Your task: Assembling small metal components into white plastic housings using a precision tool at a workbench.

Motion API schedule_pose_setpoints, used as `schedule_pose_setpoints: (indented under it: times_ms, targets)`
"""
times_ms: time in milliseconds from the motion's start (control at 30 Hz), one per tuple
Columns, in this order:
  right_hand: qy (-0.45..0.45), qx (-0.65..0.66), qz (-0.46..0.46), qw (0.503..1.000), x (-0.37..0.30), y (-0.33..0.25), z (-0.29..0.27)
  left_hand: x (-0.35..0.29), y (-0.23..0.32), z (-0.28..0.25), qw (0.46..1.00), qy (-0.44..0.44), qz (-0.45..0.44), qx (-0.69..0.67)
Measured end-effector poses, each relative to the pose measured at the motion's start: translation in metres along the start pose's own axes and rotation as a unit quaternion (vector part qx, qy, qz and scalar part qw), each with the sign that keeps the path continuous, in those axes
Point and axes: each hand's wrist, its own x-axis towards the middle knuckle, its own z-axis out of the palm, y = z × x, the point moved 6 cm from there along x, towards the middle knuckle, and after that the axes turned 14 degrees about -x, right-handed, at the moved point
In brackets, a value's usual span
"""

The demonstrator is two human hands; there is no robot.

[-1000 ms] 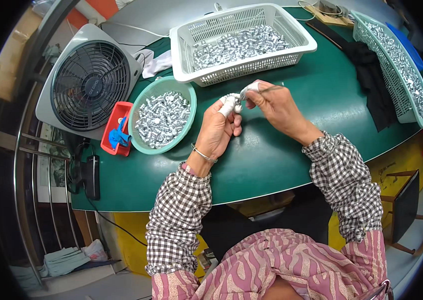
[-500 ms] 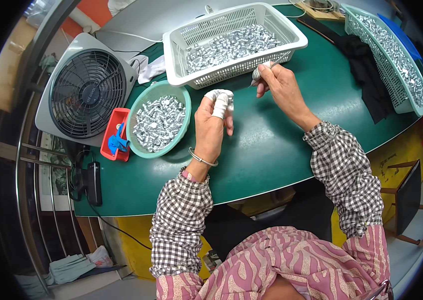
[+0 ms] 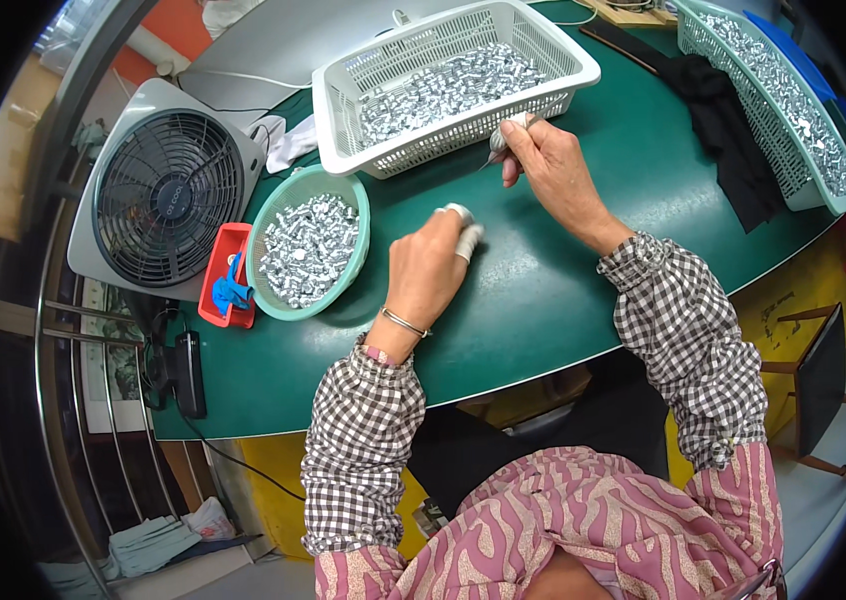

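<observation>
My right hand (image 3: 555, 172) is closed in a pinch on a thin pointed tool (image 3: 489, 161), whose narrow tip sticks out below the taped fingers; the rest is hidden in the grip. It hovers just in front of the white plastic basket (image 3: 331, 128), which holds many small silvery metal parts (image 3: 453, 90). To its left, my left hand (image 3: 428, 262) is low over the green table, back upward, with white-wrapped fingers curled in. Whatever those fingers hold, if anything, is hidden. Beside this hand stands a round mint-green basket (image 3: 362, 240) filled with similar metal parts (image 3: 305, 245).
A grey fan (image 3: 171, 190) and a red tray (image 3: 213, 298) with a blue item (image 3: 231, 290) stand at the left. On the right are black cloth (image 3: 728, 135) and a long pale-green basket (image 3: 793, 178) of metal parts. The green table (image 3: 543, 310) ends near my forearms.
My left hand has turned over from raised, bent fingers to back-up with the fingers curled, and has come lower. The right hand keeps its pinch. The whole view has shifted slightly.
</observation>
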Motion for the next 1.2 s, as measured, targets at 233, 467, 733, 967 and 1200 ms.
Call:
schedule_pose_setpoints:
  times_ms: [233, 467, 733, 967, 1200]
  targets:
    - [-0.005, 0.0, -0.005, 1.0, 0.0, -0.002, 0.002, 0.002, -0.004, -0.007, 0.995, 0.008, -0.002, -0.098]
    - [-0.007, -0.009, -0.001, 1.0, -0.001, 0.003, 0.002, -0.001, -0.018, 0.006, 0.624, -0.022, -0.263, -0.736]
    - [-0.038, -0.009, -0.011, 0.999, 0.004, 0.017, 0.012, 0.002, -0.021, 0.01, 0.693, -0.033, -0.283, -0.662]
    - [-0.07, -0.021, -0.014, 0.997, 0.007, 0.027, 0.024, 0.009, -0.033, -0.006, 0.83, 0.029, -0.25, -0.498]
    - [-0.058, -0.044, -0.042, 0.996, 0.004, 0.025, 0.018, 0.065, 0.016, -0.052, 0.956, 0.253, 0.075, -0.126]
